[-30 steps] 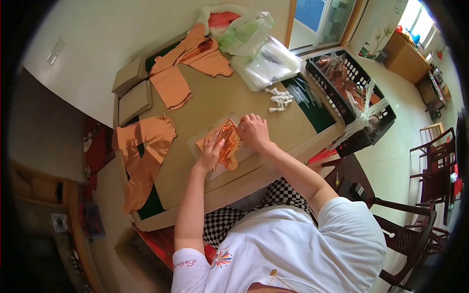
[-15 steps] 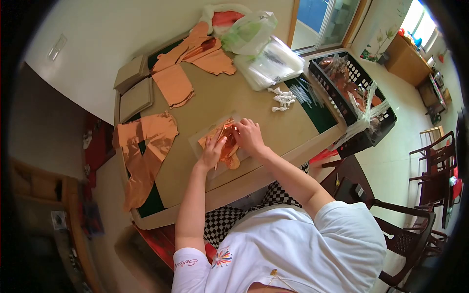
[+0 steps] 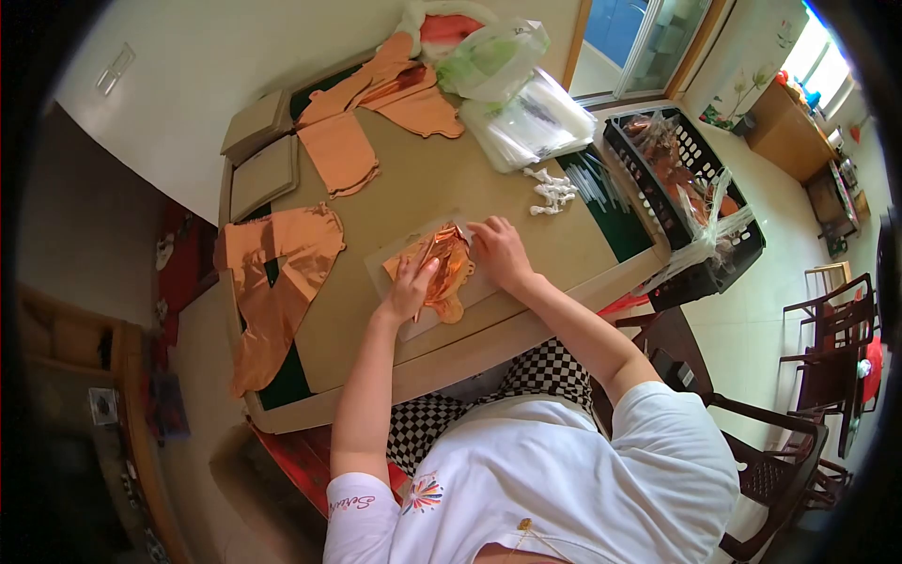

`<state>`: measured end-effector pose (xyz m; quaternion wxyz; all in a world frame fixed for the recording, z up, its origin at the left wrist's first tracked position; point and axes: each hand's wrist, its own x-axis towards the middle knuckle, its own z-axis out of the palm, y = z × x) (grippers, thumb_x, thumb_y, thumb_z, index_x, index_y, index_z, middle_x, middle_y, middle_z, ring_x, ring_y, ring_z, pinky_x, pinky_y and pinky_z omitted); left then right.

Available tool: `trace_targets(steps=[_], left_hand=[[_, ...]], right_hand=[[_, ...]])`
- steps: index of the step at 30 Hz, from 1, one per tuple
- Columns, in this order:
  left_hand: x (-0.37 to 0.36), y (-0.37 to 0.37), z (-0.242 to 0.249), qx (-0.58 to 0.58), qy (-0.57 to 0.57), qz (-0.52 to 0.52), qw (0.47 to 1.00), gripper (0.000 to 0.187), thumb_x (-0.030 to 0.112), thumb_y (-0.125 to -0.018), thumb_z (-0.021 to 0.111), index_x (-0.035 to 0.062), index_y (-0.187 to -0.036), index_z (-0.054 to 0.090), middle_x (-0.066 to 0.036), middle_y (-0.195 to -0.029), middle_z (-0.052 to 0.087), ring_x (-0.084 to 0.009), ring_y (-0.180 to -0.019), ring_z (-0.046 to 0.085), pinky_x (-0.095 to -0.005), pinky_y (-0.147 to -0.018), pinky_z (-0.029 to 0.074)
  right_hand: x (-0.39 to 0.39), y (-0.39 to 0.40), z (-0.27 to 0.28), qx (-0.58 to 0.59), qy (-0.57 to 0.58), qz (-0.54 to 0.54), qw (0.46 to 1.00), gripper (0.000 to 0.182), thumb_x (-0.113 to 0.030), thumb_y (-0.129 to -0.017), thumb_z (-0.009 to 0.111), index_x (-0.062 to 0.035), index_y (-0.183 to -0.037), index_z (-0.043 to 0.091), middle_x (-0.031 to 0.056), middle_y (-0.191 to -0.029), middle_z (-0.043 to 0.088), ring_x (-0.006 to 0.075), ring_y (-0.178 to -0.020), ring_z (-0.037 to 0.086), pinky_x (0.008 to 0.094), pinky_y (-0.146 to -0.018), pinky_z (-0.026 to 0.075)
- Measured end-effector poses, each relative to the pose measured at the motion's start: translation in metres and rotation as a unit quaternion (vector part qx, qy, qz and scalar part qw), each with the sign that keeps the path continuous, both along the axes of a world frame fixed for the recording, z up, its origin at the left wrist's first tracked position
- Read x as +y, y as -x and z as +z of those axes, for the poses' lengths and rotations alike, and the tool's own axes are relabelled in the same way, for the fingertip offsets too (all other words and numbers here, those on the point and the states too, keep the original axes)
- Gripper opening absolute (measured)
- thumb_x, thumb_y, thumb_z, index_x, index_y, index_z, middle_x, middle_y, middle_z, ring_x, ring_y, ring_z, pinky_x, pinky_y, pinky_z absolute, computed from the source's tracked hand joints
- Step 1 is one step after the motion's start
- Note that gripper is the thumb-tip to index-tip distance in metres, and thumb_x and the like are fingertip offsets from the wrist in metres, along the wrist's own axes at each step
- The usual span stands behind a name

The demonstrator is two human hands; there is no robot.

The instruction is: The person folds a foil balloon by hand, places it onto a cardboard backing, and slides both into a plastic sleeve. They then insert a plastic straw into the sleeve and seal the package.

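A folded copper-coloured foil piece (image 3: 450, 270) lies on a clear plastic sheet (image 3: 430, 328) near the table's front edge. My left hand (image 3: 411, 285) grips the foil's left side, thumb on top. At the upper right corner of the foil, my right hand (image 3: 500, 250) has its fingers pinched together on the edge of the clear plastic. Another copper foil sheet (image 3: 282, 273) is spread at the table's left, and a stack of flat copper foils (image 3: 339, 153) sits farther back.
Clear plastic bags (image 3: 531, 117) lie at the back, beside white clips (image 3: 552, 191) and thin clear tubes (image 3: 598, 180). A black crate (image 3: 676, 132) of wrapped copper foils stands to the right. Folded brown pads (image 3: 265, 177) rest at the back left.
My right hand has moved right, off the middle of the foil to its upper right corner. More of the shiny foil shows. My left hand keeps its hold.
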<state>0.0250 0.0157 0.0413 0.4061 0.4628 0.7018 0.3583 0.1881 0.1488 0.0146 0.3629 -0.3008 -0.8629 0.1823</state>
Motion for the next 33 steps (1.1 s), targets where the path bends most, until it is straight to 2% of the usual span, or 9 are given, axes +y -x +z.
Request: trace_targets(steps=[3,6,10,16,19,25,29,32,33], left_hand=[[-0.001,-0.001,-0.005,-0.023,-0.007,0.01,1.0,0.056,0.04,-0.095,0.035,0.0105,-0.143,0.034,-0.018,-0.145,0.036,-0.0451,-0.139,0.011,-0.0443,-0.115,0.002],[0.002,0.004,-0.01,-0.033,-0.037,-0.01,0.999,0.054,0.039,-0.096,0.035,0.0075,-0.14,0.038,-0.019,-0.139,0.044,-0.0427,-0.138,0.016,-0.0442,-0.115,0.002],[0.0,-0.003,0.005,-0.012,-0.044,0.006,0.999,0.053,0.038,-0.096,0.035,0.0052,-0.137,0.041,-0.019,-0.134,0.049,-0.0374,-0.136,0.025,-0.044,-0.115,0.001],[0.0,-0.001,0.002,-0.016,-0.063,-0.006,0.998,0.051,0.037,-0.096,0.035,0.0063,-0.136,0.043,-0.018,-0.132,0.05,-0.0358,-0.134,0.029,-0.0446,-0.115,0.002],[-0.001,-0.003,0.005,-0.018,-0.066,-0.002,0.998,0.05,0.037,-0.096,0.034,0.0076,-0.136,0.043,-0.017,-0.133,0.049,-0.0364,-0.134,0.028,-0.0451,-0.115,0.001],[0.002,0.005,-0.013,-0.033,-0.055,-0.014,0.998,0.049,0.036,-0.096,0.034,0.0092,-0.137,0.042,-0.017,-0.136,0.047,-0.0388,-0.135,0.026,-0.0455,-0.115,0.002],[0.0,0.001,-0.003,-0.039,-0.049,-0.009,0.998,0.049,0.036,-0.096,0.034,0.0093,-0.136,0.042,-0.017,-0.138,0.044,-0.039,-0.137,0.021,-0.0451,-0.115,0.003],[0.001,0.004,-0.01,-0.071,-0.063,0.015,0.995,0.055,0.036,-0.095,0.044,-0.0018,-0.135,0.039,-0.014,-0.135,0.043,-0.0229,-0.127,0.038,-0.0316,-0.107,0.027],[0.002,0.004,-0.011,-0.071,-0.066,0.011,0.995,0.055,0.036,-0.095,0.044,-0.0016,-0.135,0.039,-0.014,-0.136,0.042,-0.023,-0.128,0.037,-0.0318,-0.108,0.026]], right_hand=[[-0.01,0.007,0.015,-0.087,0.001,-0.09,0.992,0.021,-0.027,-0.08,0.066,-0.0076,-0.087,0.061,0.0074,-0.089,0.059,0.0264,-0.092,0.055,0.0382,-0.077,0.041],[-0.007,0.023,0.006,-0.121,-0.008,-0.124,0.985,0.026,-0.036,-0.081,0.066,-0.0114,-0.082,0.057,0.0058,-0.087,0.058,0.0248,-0.09,0.055,0.0381,-0.074,0.039],[-0.008,0.043,-0.001,-0.148,0.01,-0.166,0.975,0.021,-0.028,-0.081,0.064,-0.0097,-0.087,0.058,0.0057,-0.089,0.059,0.0226,-0.09,0.056,0.0406,-0.077,0.039],[-0.016,0.042,-0.003,-0.132,-0.018,-0.124,0.983,0.01,-0.018,-0.08,0.062,-0.0108,-0.086,0.059,0.0046,-0.085,0.058,0.0222,-0.087,0.057,0.0384,-0.076,0.039],[-0.021,0.03,-0.003,-0.091,-0.038,-0.069,0.993,0.018,-0.012,-0.08,0.058,-0.0102,-0.098,0.061,0.004,-0.089,0.058,0.0213,-0.09,0.056,0.0383,-0.077,0.04],[-0.025,0.018,-0.005,-0.116,-0.094,-0.037,0.988,0.025,-0.015,-0.083,0.06,-0.0114,-0.108,0.062,0.0037,-0.089,0.056,0.0218,-0.088,0.055,0.0359,-0.076,0.039],[-0.024,0.017,0.006,-0.105,-0.051,-0.04,0.992,0.022,-0.017,-0.083,0.06,-0.0112,-0.104,0.063,0.005,-0.089,0.057,0.0227,-0.09,0.055,0.0367,-0.077,0.039],[-0.02,0.023,0.013,-0.088,0.008,-0.072,0.993,0.018,-0.017,-0.081,0.06,-0.0106,-0.097,0.062,0.006,-0.09,0.06,0.0229,-0.091,0.057,0.0375,-0.077,0.04],[-0.014,0.03,0.01,-0.088,0.02,-0.091,0.992,0.015,-0.017,-0.081,0.061,-0.0107,-0.094,0.062,0.0061,-0.088,0.061,0.0233,-0.091,0.058,0.0375,-0.077,0.04]])
